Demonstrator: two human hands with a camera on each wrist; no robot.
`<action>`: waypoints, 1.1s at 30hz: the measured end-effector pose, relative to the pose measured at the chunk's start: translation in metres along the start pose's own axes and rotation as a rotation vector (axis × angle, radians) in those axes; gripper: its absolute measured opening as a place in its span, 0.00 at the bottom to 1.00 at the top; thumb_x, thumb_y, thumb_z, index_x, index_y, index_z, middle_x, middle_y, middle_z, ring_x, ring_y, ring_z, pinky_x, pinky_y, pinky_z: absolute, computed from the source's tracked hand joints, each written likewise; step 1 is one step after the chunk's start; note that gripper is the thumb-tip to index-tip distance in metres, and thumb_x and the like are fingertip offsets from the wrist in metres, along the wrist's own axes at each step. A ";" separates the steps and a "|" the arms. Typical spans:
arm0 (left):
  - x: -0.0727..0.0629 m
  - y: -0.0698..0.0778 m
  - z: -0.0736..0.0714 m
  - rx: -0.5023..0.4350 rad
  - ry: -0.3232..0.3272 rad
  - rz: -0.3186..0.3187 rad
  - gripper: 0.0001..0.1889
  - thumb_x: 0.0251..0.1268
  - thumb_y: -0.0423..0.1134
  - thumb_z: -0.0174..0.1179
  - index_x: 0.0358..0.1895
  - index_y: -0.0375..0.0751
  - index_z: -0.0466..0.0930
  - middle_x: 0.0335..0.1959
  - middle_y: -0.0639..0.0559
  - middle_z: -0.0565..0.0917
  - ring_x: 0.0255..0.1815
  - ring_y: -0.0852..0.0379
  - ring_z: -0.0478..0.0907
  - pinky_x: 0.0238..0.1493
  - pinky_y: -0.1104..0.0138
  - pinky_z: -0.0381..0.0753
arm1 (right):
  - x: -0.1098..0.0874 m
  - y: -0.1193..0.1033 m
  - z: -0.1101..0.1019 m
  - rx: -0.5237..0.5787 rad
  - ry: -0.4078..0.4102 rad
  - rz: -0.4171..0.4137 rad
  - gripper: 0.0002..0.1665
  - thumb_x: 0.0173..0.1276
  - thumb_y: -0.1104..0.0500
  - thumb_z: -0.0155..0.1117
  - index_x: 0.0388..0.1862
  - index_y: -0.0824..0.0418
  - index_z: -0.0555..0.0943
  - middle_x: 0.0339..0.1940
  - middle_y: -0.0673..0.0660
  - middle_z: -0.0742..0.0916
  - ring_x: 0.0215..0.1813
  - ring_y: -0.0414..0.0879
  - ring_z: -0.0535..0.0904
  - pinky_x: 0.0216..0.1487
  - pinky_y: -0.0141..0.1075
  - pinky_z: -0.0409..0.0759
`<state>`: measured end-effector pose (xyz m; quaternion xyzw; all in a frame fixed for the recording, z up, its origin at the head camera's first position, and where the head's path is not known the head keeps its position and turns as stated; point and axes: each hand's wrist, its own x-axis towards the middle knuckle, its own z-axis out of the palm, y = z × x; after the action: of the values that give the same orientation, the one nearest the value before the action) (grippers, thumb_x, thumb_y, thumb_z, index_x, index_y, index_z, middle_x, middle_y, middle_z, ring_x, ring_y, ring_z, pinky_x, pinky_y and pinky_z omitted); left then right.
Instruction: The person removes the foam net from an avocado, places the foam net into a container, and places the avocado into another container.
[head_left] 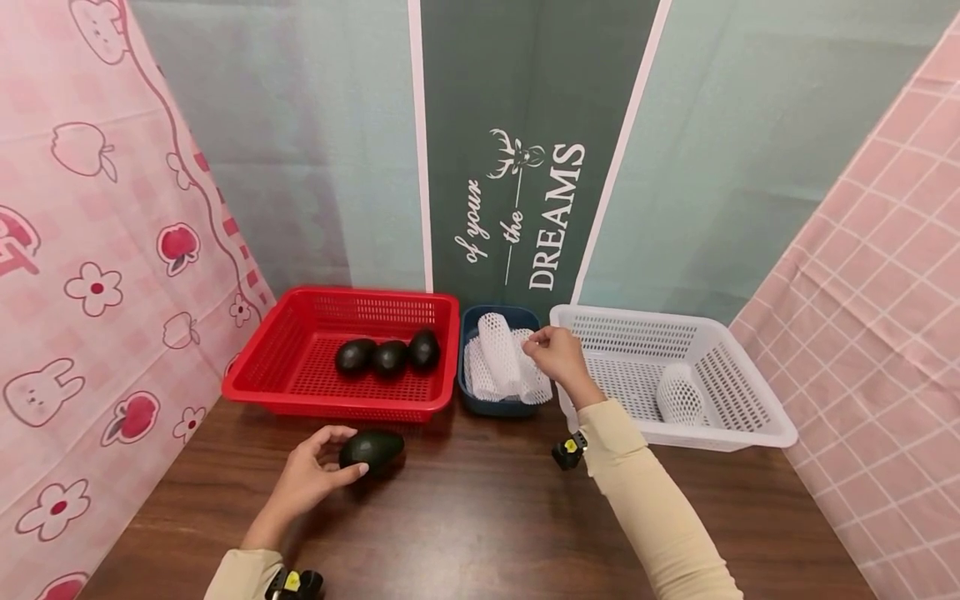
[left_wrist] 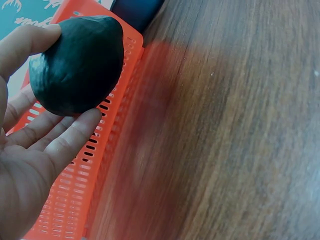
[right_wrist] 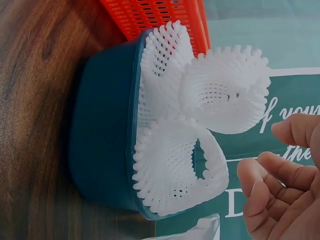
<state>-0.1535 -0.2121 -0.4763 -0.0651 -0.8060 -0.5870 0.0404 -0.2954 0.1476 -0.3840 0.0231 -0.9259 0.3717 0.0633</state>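
My left hand [head_left: 303, 477] holds a dark green avocado [head_left: 380, 450] between thumb and fingers, in front of the red basket. In the left wrist view the avocado [left_wrist: 80, 65] shows its broad, shiny side. White foam net sleeves [head_left: 498, 357] stick up out of a small dark blue bin [head_left: 504, 408] at the centre. Above the sleeves, at the bin's right side, is my right hand [head_left: 557, 357]. The right wrist view shows that hand [right_wrist: 287, 187] with loosely bent fingers, thumb apart, nothing held. Two foam sleeves [right_wrist: 225, 92] turn their scalloped open ends towards it.
A red basket [head_left: 330, 406] at the left holds three avocados [head_left: 390, 358]. At the right, a white basket [head_left: 738, 437] contains a rounded foam net sleeve [head_left: 680, 396]; its contents are hard to tell. Printed cloths hang behind and beside the brown wooden table [head_left: 465, 517].
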 end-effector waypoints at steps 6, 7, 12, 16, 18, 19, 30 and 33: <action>-0.001 0.011 0.001 0.028 0.006 0.018 0.24 0.42 0.28 0.73 0.46 0.31 0.75 0.41 0.41 0.78 0.39 0.49 0.79 0.38 0.64 0.80 | -0.003 0.004 -0.002 -0.010 -0.018 -0.014 0.14 0.61 0.58 0.61 0.38 0.69 0.81 0.31 0.61 0.82 0.33 0.52 0.76 0.33 0.42 0.76; -0.002 0.014 0.001 0.032 0.009 0.011 0.24 0.42 0.27 0.73 0.46 0.31 0.76 0.41 0.41 0.78 0.39 0.47 0.79 0.38 0.63 0.80 | -0.005 0.005 -0.003 -0.021 -0.036 -0.019 0.15 0.61 0.58 0.62 0.40 0.69 0.80 0.31 0.61 0.82 0.32 0.52 0.76 0.33 0.42 0.76; -0.007 0.013 0.003 0.082 0.024 0.010 0.25 0.40 0.32 0.75 0.46 0.37 0.77 0.41 0.45 0.79 0.37 0.51 0.80 0.38 0.65 0.80 | -0.022 0.002 -0.010 -0.122 -0.124 -0.067 0.19 0.60 0.58 0.63 0.46 0.69 0.78 0.35 0.63 0.82 0.35 0.54 0.77 0.35 0.45 0.77; -0.008 0.013 0.002 0.082 0.044 0.050 0.25 0.41 0.35 0.75 0.47 0.40 0.77 0.42 0.47 0.79 0.38 0.55 0.80 0.37 0.67 0.80 | -0.029 -0.008 -0.011 -0.187 -0.150 -0.126 0.21 0.60 0.56 0.64 0.49 0.68 0.77 0.41 0.65 0.83 0.42 0.56 0.78 0.40 0.48 0.77; -0.007 0.016 0.000 0.098 0.064 0.080 0.25 0.41 0.35 0.75 0.47 0.41 0.77 0.42 0.48 0.79 0.39 0.57 0.78 0.36 0.67 0.80 | -0.031 -0.013 -0.010 -0.210 -0.168 -0.154 0.23 0.59 0.56 0.65 0.50 0.67 0.77 0.42 0.65 0.83 0.44 0.57 0.78 0.42 0.48 0.76; -0.007 0.018 0.000 0.105 0.073 0.092 0.25 0.41 0.36 0.75 0.47 0.42 0.77 0.42 0.49 0.79 0.40 0.58 0.78 0.36 0.67 0.80 | -0.031 -0.016 -0.009 -0.221 -0.175 -0.166 0.23 0.59 0.56 0.65 0.51 0.67 0.77 0.43 0.64 0.83 0.44 0.56 0.78 0.43 0.48 0.76; 0.005 0.040 -0.005 0.116 0.163 0.107 0.24 0.44 0.36 0.74 0.49 0.42 0.77 0.42 0.49 0.80 0.41 0.60 0.75 0.35 0.70 0.79 | -0.044 -0.045 -0.001 -0.304 -0.188 -0.268 0.26 0.56 0.53 0.68 0.52 0.64 0.78 0.44 0.63 0.81 0.47 0.55 0.76 0.48 0.47 0.74; 0.009 0.045 -0.006 0.132 0.185 0.109 0.24 0.45 0.36 0.74 0.49 0.42 0.77 0.42 0.49 0.79 0.41 0.60 0.75 0.35 0.70 0.79 | -0.047 -0.052 0.004 -0.296 -0.201 -0.284 0.26 0.56 0.53 0.68 0.52 0.63 0.78 0.43 0.63 0.81 0.46 0.55 0.76 0.48 0.46 0.74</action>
<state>-0.1559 -0.2037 -0.4310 -0.0515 -0.8309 -0.5332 0.1504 -0.2448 0.1073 -0.3579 0.1804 -0.9595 0.2149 0.0249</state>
